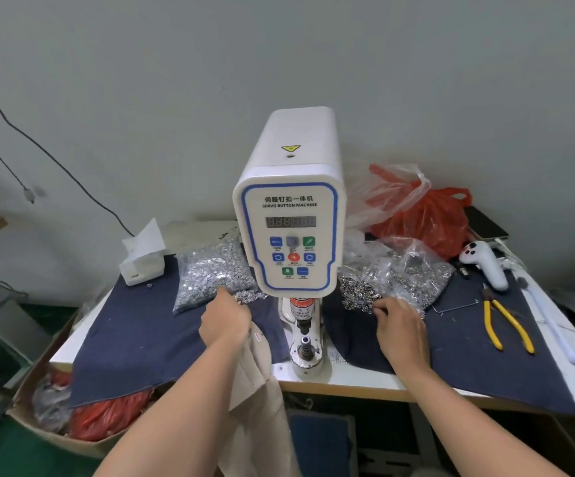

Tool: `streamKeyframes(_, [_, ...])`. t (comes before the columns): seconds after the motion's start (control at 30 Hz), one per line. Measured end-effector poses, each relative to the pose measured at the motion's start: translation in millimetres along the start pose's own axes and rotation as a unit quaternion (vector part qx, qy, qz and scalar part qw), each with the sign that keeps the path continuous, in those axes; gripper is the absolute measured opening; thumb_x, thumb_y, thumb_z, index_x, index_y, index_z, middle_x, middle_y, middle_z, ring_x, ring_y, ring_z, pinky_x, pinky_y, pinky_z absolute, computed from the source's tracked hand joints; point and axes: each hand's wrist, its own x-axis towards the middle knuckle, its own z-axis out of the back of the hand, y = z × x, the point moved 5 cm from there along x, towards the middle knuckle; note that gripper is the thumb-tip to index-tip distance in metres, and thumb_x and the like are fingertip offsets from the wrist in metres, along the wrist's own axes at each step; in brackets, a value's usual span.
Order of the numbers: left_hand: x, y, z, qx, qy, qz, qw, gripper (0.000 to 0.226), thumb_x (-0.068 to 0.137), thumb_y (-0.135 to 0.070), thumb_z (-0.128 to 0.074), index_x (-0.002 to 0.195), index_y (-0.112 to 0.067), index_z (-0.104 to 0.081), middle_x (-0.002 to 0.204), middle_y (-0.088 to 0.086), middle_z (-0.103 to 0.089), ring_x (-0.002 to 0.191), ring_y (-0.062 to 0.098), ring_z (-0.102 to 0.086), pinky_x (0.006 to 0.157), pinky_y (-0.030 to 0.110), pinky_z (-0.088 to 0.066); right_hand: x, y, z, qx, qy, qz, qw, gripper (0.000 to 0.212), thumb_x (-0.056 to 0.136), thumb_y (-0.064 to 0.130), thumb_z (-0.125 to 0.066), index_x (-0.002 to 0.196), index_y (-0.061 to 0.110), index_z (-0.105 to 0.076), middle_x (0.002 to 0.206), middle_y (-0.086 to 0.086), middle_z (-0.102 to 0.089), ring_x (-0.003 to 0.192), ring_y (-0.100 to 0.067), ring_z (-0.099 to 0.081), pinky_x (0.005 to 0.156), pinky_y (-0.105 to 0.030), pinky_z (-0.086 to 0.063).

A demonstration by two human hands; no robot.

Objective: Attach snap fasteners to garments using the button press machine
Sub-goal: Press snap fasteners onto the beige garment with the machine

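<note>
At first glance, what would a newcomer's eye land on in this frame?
The white servo button machine stands dead centre on the table, its blue-framed control panel facing the camera. On either side of it the left hand and right hand reach into heaps of small metal snap parts lying on dark blue cloth. A red plastic bag behind on the right and yellow-handled pliers near the right edge add colour.
</note>
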Motion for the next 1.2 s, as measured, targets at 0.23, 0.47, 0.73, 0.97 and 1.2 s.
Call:
streamKeyframes(0.23, [6.3, -4.2, -12.4, 0.016, -0.032, -0.033, 0.999, 0.030, 0.102, -0.043, -0.054, 0.119, -0.019, -0.062, 0.123, 0.012, -0.063, 0.110, 0.043, -0.065, 0.082, 0.046, -0.048, -1.0, -0.9, -1.9, 0.001, 0.003, 0.007, 1.000, 0.007, 0.097, 0.015, -0.066, 0.102, 0.018, -0.071, 0.096, 0.001, -0.065, 0.095, -0.023, -0.060, 0.080, -0.038, -0.049])
streamKeyframes(0.47, [3.6, -0.9, -11.6, -0.070, -0.076, -0.007, 0.995, 0.020, 0.100, -0.033, -0.064, 0.081, -0.029, -0.059, 0.115, 0.015, -0.070, 0.104, 0.046, -0.066, 0.078, 0.045, -0.045, 3.6, -3.4, -3.0, 0.022, -0.009, 0.002, 1.000, 0.007, 0.098, 0.016, -0.067, 0.102, 0.015, -0.072, 0.095, 0.000, -0.066, 0.093, -0.024, -0.060, 0.079, -0.037, -0.047])
streamKeyframes(0.73, [-6.4, 5.5, -5.3, -0.111, -0.100, -0.024, 0.989, 0.016, 0.105, -0.032, -0.059, 0.101, -0.026, -0.074, 0.107, 0.009, -0.071, 0.100, 0.041, -0.065, 0.076, 0.042, -0.044, 2.8, -0.2, 0.9, 0.038, -0.035, 0.014, 0.999, 0.001, 0.092, 0.010, -0.074, 0.093, 0.010, -0.074, 0.090, -0.005, -0.071, 0.089, -0.030, -0.064, 0.077, -0.040, -0.049])
streamKeyframes(0.97, [-19.1, 17.5, 0.4, -0.192, -0.072, -0.035, 0.978, 0.014, 0.102, -0.032, -0.066, 0.110, -0.028, -0.076, 0.111, -0.004, -0.078, 0.109, 0.027, -0.068, 0.085, 0.037, -0.048, -1.9, 3.3, 5.9, 0.042, -0.052, 0.030, 0.997, 0.007, 0.088, 0.006, -0.078, 0.094, 0.009, -0.077, 0.088, -0.008, -0.075, 0.084, -0.033, -0.068, 0.074, -0.040, -0.050])
streamKeyframes(1.2, [-38.7, 34.0, -0.3, -0.281, -0.010, -0.045, 0.959, 0.013, 0.096, -0.028, -0.074, 0.108, -0.033, -0.076, 0.101, -0.017, -0.076, 0.105, 0.010, -0.070, 0.095, 0.031, -0.050, -9.5, 4.5, 12.7, 0.068, -0.042, 0.017, 0.997, 0.009, 0.089, 0.007, -0.076, 0.098, 0.009, -0.078, 0.092, -0.006, -0.078, 0.083, -0.033, -0.071, 0.075, -0.040, -0.052])
